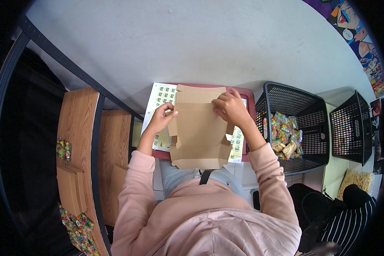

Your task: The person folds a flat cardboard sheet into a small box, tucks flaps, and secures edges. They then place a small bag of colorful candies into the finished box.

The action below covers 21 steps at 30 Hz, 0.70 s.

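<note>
A brown cardboard box blank (pixel 200 132), unfolded with its flaps out, lies in front of me, its near end over my lap. My left hand (pixel 162 118) pinches its left edge near the far fold, thumb and fingers closed on the card. At the far right corner my right hand (pixel 232 106) has curled fingers gripping the edge by the side flap. Under the box are printed sticker sheets (pixel 160 94), showing at both sides. Those rest on a dark red tray or tabletop (pixel 250 99); which of the two I cannot tell.
To the right stands a black plastic crate (pixel 305 164) of colourful candy bags (pixel 281 128), with a second black crate (pixel 350 128) beyond. On the left, wooden shelves (pixel 79 111) hold folded cardboard boxes (pixel 70 187) and more candy bags (pixel 81 232). A pale wall (pixel 200 42) rises ahead.
</note>
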Motion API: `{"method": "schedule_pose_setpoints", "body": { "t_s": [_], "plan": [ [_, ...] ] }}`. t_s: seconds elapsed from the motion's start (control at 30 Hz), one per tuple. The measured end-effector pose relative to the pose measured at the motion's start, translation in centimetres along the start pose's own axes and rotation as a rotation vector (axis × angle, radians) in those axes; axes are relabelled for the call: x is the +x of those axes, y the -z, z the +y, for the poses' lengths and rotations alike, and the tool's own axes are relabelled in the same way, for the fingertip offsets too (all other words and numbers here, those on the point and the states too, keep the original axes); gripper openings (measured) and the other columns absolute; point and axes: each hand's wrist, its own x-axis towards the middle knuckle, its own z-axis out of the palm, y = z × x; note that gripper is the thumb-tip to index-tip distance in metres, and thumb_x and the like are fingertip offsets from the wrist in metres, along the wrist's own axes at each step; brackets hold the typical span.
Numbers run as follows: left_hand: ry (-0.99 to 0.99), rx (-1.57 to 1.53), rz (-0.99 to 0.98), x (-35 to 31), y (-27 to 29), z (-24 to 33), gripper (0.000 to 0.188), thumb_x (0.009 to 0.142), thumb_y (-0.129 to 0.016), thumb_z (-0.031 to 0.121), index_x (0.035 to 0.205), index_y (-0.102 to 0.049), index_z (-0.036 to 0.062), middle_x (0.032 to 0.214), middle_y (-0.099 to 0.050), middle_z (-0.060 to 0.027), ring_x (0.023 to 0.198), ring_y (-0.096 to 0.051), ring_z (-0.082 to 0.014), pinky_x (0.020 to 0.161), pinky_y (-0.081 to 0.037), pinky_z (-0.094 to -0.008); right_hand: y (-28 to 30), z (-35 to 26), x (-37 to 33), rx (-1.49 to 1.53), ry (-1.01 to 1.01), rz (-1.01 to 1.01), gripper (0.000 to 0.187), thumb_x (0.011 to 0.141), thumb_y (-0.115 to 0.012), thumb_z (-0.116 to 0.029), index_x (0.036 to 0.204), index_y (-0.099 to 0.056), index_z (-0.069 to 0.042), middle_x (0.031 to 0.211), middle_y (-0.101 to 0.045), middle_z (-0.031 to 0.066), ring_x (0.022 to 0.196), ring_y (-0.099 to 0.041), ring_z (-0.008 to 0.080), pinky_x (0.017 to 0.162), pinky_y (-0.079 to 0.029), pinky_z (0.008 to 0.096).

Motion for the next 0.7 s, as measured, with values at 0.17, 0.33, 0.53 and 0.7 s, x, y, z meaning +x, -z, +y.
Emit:
{"method": "schedule_pose_setpoints", "body": {
  "t_s": [0.17,0.33,0.53,0.7],
  "plan": [
    [0.267,-0.427,-0.031,0.8,1.4,1.3,0.027,0.079,-0.063,0.014,0.101,-0.052,0.0031,0.089,-0.056,-0.0015,0.079,-0.055,-0.0125,0.069,-0.046,-0.0276,-1.2,0.5,1.3,0.195,-0.104,-0.151,0.012,0.071,-0.061,-0.012,0.081,-0.064,-0.006,0.075,-0.06,0.0069,0.07,-0.059,0.0278,0.062,-0.048,0.0374],
    [0.051,0.543,-0.117,1.5,0.4,5.7,0.027,0.076,-0.061,0.01,0.101,-0.055,0.0018,0.087,-0.063,-0.0116,0.076,-0.061,-0.0208,0.069,-0.047,-0.0346,-1.9,0.6,2.2,0.122,-0.002,-0.127,0.01,0.069,-0.061,-0.009,0.077,-0.06,-0.004,0.077,-0.059,0.0087,0.07,-0.06,0.0277,0.061,-0.049,0.0371],
    [-0.158,0.814,-0.217,2.7,2.2,5.3,0.02,0.077,-0.059,0.009,0.096,-0.057,0.0021,0.083,-0.062,-0.0181,0.079,-0.061,-0.0309,0.07,-0.046,-0.0354,-3.7,1.5,2.2,0.065,0.148,-0.059,0.005,0.069,-0.058,-0.006,0.072,-0.056,-0.004,0.077,-0.056,0.0077,0.07,-0.059,0.0253,0.062,-0.049,0.0357],
    [-0.041,1.042,-0.333,2.9,1.7,5.2,0.025,0.072,-0.059,0.008,0.097,-0.056,0.0046,0.083,-0.062,-0.018,0.081,-0.06,-0.0332,0.071,-0.046,-0.0383,-4.8,0.9,1.8,-0.049,0.323,0.004,0.007,0.066,-0.056,-0.006,0.072,-0.054,-0.005,0.073,-0.051,0.0052,0.069,-0.057,0.0205,0.062,-0.048,0.0318]
  ]
}}
